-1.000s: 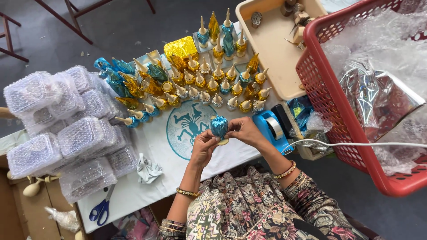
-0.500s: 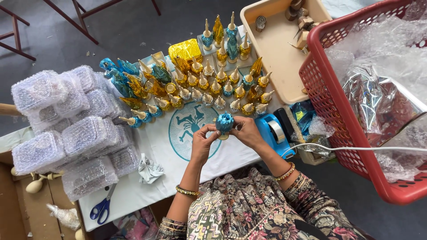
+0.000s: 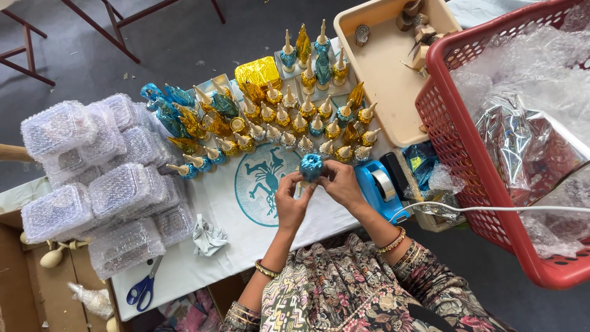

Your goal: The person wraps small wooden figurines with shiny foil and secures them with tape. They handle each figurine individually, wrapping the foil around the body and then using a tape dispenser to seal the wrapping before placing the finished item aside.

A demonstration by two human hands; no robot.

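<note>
Both my hands hold one small round piece wrapped in shiny blue foil above the white table. My left hand pinches it from below left, and my right hand grips it from the right. Just beyond it stand several small foil-wrapped pieces in gold and blue with pale pointed tops, set in rows. A round blue emblem is printed on the white table cover under my hands.
A blue tape dispenser sits right of my hands. A red basket full of clear wrap stands at the right, a beige tray behind. Bubble-wrapped packs are stacked at the left; blue scissors and crumpled foil lie near.
My hands have kept turning the blue-wrapped piece between the fingers, staying over the emblem. Nothing else on the table has moved.
</note>
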